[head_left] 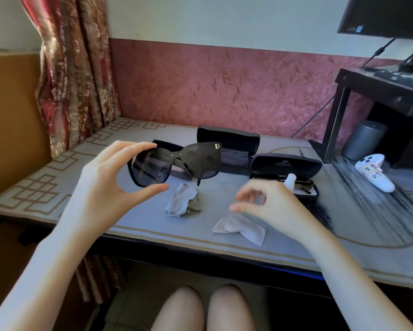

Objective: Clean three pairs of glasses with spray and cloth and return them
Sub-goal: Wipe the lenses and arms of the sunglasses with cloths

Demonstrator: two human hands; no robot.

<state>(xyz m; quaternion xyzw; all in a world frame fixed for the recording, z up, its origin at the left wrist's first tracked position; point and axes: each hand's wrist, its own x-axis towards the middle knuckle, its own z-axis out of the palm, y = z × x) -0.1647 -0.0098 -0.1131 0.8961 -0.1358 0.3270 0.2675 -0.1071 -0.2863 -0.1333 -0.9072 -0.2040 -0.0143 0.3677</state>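
My left hand (109,177) pinches large black sunglasses (176,163) by the left lens rim, between thumb and forefinger, and holds them above the table. My right hand (267,204) hovers blurred, with loosely curled fingers that hold nothing, over a flat grey cloth (241,228). A second, crumpled grey cloth (184,201) lies under the sunglasses. A small white spray bottle (290,181) stands behind my right hand, partly hidden. Another pair of glasses (303,183) lies in an open black case (286,166) at the right.
Two more open black cases (229,144) stand at the back of the grey patterned table mat (57,173). A white game controller (375,173) lies at the right. A dark stand (377,91) with a monitor and a grey cylinder (363,139) fill the right corner.
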